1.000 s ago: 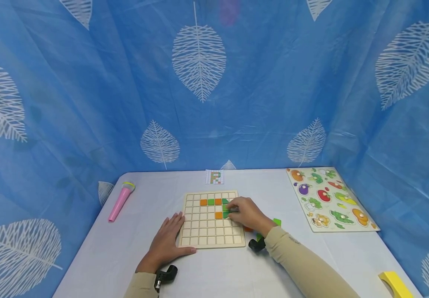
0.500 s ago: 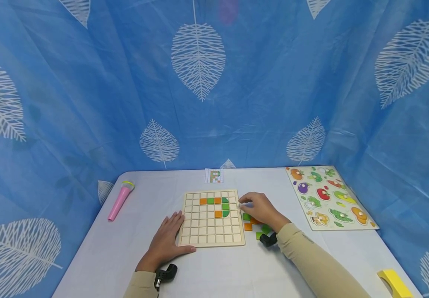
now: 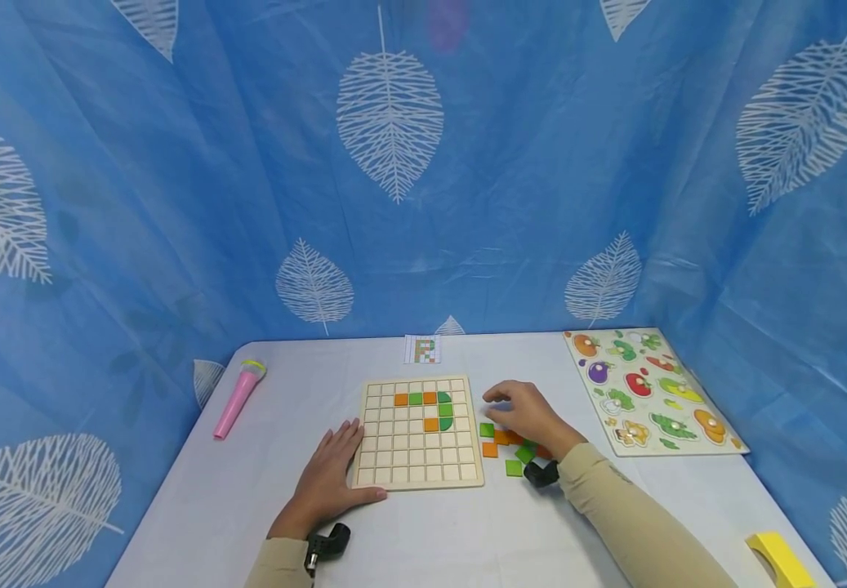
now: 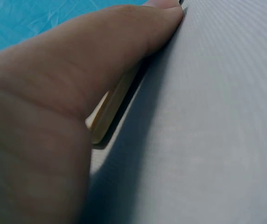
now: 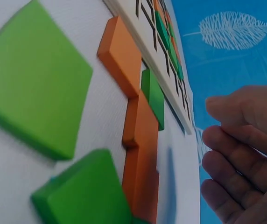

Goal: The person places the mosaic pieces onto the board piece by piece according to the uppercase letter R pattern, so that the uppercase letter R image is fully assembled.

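A pale wooden grid board (image 3: pixel 401 459) lies mid-table, with an orange square tile (image 3: pixel 402 399), more orange and green squares, and rounded green tiles (image 3: pixel 446 424) in its upper cells. My left hand (image 3: pixel 329 472) rests at the board's lower left corner, fingers along its left side and thumb along its front edge; in the left wrist view the thumb (image 4: pixel 105 51) partly covers the board's edge (image 4: pixel 109 112). Above the loose tiles right of the board, my right hand (image 3: pixel 529 412) hovers with bent fingers and nothing in them. Below it lie a green tile (image 3: pixel 487 429) and an orange tile (image 5: pixel 120 53).
Behind the board lies a small card (image 3: pixel 422 349) with a coloured letter R pattern. A pink toy microphone (image 3: pixel 238 402) is at left. On the right are a vegetable peg puzzle (image 3: pixel 651 392) and a yellow arch block (image 3: pixel 783 559). Blue leaf-print curtain (image 3: pixel 467 204) surrounds the table.
My right hand has left the rounded green tile at the board's right side and moved right, over the loose tiles. My left hand stays in place.
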`<action>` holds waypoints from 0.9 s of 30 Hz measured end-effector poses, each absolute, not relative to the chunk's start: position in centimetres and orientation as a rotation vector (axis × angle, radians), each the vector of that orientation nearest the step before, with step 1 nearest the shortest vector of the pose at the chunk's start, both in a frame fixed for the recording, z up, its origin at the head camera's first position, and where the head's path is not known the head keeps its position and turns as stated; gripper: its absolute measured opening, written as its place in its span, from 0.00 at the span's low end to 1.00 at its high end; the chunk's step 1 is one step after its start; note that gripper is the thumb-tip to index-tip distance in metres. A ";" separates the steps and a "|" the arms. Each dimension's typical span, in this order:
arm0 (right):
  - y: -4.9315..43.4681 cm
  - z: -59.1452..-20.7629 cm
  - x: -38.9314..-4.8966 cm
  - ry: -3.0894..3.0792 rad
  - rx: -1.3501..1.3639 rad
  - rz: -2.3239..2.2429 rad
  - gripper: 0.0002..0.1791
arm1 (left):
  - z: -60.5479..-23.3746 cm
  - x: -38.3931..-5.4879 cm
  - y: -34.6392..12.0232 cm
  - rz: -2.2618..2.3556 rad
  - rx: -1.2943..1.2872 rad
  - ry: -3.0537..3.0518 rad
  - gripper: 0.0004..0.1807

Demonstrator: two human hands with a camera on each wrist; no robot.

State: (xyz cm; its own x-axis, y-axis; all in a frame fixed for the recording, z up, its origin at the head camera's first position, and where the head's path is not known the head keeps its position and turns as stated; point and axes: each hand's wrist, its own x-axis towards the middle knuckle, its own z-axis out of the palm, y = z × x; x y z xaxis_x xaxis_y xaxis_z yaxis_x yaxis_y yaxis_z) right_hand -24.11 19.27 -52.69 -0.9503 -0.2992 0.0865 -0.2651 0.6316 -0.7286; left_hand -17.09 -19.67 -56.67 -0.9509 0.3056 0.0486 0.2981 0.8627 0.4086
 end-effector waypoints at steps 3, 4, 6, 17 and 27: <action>19.6 -52.7 -24.0 2.781 -0.481 -1.242 0.14 | -56.6 -17.1 -19.7 0.663 0.497 3.012 0.72; 19.7 -52.7 -24.0 2.771 -0.471 -1.244 0.14 | -56.6 -17.1 -19.7 0.663 0.496 3.010 0.72; 19.8 -52.7 -24.0 2.753 -0.463 -1.248 0.16 | -56.6 -17.1 -19.7 0.667 0.500 3.015 0.72; 20.1 -52.6 -23.8 2.716 -0.481 -1.232 0.18 | -56.7 -17.1 -19.7 0.717 0.538 3.021 0.71; 20.1 -52.9 -23.6 2.716 -0.456 -1.210 0.21 | -56.8 -17.2 -19.8 0.715 0.546 3.020 0.70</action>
